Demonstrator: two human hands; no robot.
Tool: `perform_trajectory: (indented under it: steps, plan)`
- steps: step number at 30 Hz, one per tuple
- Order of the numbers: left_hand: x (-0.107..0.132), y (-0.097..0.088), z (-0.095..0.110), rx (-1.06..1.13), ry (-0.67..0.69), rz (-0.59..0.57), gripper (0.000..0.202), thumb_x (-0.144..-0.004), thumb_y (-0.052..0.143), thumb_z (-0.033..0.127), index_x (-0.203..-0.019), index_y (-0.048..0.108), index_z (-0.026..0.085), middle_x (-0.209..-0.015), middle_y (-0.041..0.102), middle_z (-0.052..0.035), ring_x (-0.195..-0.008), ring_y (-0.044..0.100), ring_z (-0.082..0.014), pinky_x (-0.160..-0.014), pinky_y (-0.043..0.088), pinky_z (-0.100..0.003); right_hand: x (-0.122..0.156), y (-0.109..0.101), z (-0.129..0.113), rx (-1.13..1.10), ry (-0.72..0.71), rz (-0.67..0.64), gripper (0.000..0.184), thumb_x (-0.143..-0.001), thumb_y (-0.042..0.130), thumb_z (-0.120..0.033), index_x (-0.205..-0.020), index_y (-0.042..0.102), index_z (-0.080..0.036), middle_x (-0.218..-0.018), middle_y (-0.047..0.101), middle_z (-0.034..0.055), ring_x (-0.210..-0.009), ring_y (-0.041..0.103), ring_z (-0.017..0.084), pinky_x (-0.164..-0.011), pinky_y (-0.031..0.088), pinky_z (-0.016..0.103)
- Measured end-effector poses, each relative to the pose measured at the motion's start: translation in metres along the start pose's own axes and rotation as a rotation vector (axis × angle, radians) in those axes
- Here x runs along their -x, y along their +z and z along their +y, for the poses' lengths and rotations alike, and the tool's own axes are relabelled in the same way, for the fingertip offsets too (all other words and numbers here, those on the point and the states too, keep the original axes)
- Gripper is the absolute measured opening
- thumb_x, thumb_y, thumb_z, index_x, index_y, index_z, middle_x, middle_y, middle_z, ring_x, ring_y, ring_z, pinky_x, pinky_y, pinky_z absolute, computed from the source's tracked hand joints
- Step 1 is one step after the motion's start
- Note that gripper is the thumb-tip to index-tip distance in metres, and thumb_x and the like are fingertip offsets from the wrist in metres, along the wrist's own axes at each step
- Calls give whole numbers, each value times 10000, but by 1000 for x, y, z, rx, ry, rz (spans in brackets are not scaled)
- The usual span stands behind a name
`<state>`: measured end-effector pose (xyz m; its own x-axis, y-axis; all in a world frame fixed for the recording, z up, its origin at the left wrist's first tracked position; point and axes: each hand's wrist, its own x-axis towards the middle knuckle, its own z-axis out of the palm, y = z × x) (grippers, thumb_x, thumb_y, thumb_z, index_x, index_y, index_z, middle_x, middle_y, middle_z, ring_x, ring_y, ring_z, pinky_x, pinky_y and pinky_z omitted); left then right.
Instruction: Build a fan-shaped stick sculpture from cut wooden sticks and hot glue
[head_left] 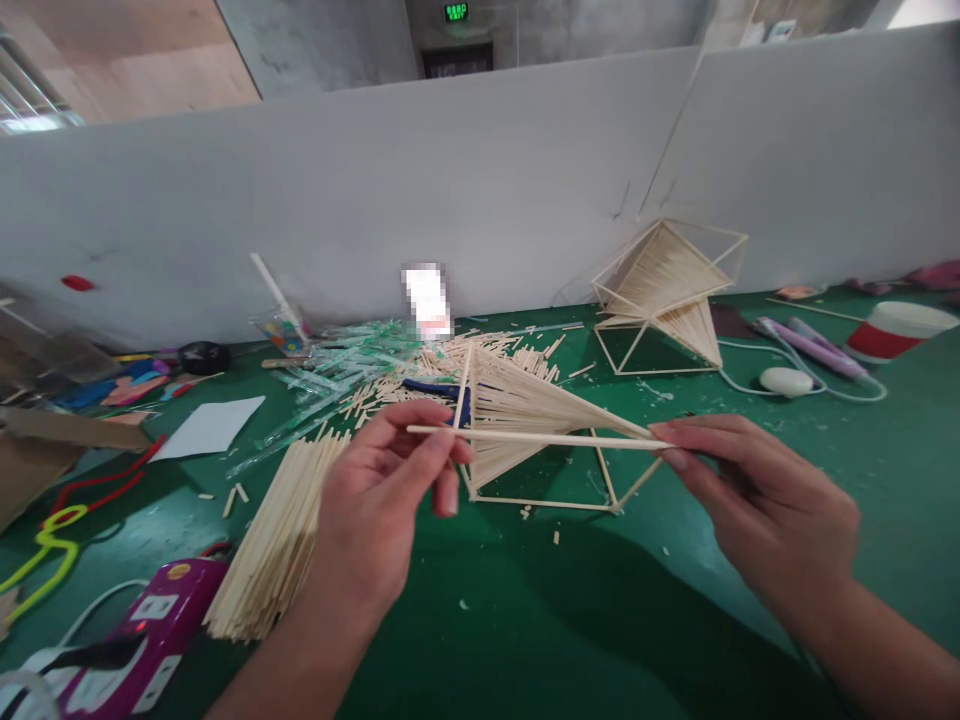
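Observation:
A thin wooden stick [540, 438] runs nearly level between my two hands. My left hand [382, 490] pinches it near its left end, with a short tip sticking out past the fingers. At the other end, the thumb and fingertips of my right hand [772, 490] close on it. Just behind the stick is a wooden stick frame [541, 503], with a fan of closely laid sticks twisting across it. The stick crosses in front of this fan; I cannot tell whether it touches. Beside my left wrist lies a bundle of long sticks [270, 540].
Blue-handled pliers [431, 388] lie among cut stick pieces [525, 355] and clear plastic strips [330, 365]. Back right stands a second stick model [660, 290], near a pink pen-shaped tool [821, 347], its cord and a cup [892, 332]. A purple power strip [176, 600] sits front left.

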<state>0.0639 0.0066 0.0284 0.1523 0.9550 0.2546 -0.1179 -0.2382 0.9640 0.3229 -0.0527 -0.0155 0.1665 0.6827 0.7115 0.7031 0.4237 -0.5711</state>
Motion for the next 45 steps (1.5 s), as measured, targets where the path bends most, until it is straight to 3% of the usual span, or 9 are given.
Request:
perform_trajectory:
  steps: [4, 7, 15, 26, 35, 40, 45]
  plan:
    - [-9, -18, -4, -396, 231, 153, 83, -790, 658, 179, -864, 643, 213, -715, 632, 30, -524, 534, -71, -493, 437, -195, -1, 0, -1, -35, -2, -2, 205, -810, 642, -161, -957, 675, -299, -941, 679, -6, -840, 634, 188, -711, 518, 336]
    - [-10, -25, -6, -658, 351, 123, 76, -793, 649, 189, -868, 650, 206, -807, 626, 12, -658, 561, -103, -599, 475, -224, -2, 0, 0, -49, -12, 6, 213, -786, 661, -131, -932, 683, -285, -936, 685, -6, -841, 633, 184, -719, 510, 322]
    - [-10, -30, -8, -868, 613, 20, 146, -802, 622, 118, -900, 660, 219, -904, 657, -11, -813, 612, -145, -707, 515, -279, -1, -1, 0, -14, -5, 5, 205, -788, 662, -140, -935, 686, -280, -943, 689, -12, -839, 627, 168, -722, 495, 295]
    - [-10, -31, -11, -927, 649, -59, 222, -811, 594, 72, -975, 654, 209, -921, 683, -21, -865, 631, -148, -778, 508, -276, 0, -3, 0, 5, 9, -13, 211, -810, 644, -148, -957, 693, -290, -982, 691, -23, -874, 629, 156, -762, 473, 273]
    - [-14, -32, -16, -1038, 811, -39, 222, -796, 638, 54, -987, 668, 165, -940, 683, -19, -890, 636, -108, -842, 495, -213, 5, -4, 7, 19, 24, -4, 249, -830, 620, -213, -1023, 690, -354, -1020, 685, -47, -885, 636, 167, -721, 482, 299]
    - [-14, -34, -15, -1042, 831, -62, 234, -803, 625, 35, -995, 668, 161, -954, 677, -13, -894, 636, -91, -841, 492, -182, 6, -4, 2, 39, 102, 22, 230, -805, 647, -267, -1010, 691, -363, -999, 694, -52, -741, 634, 141, -491, 453, 258]
    - [-13, -34, -14, -1062, 849, -59, 227, -809, 621, 45, -999, 667, 161, -953, 677, -12, -885, 638, -91, -835, 495, -182, 6, -1, -1, -197, 194, 32, 281, -780, 671, -230, -1051, 661, -303, -950, 705, -24, -799, 662, 138, -750, 551, 226]
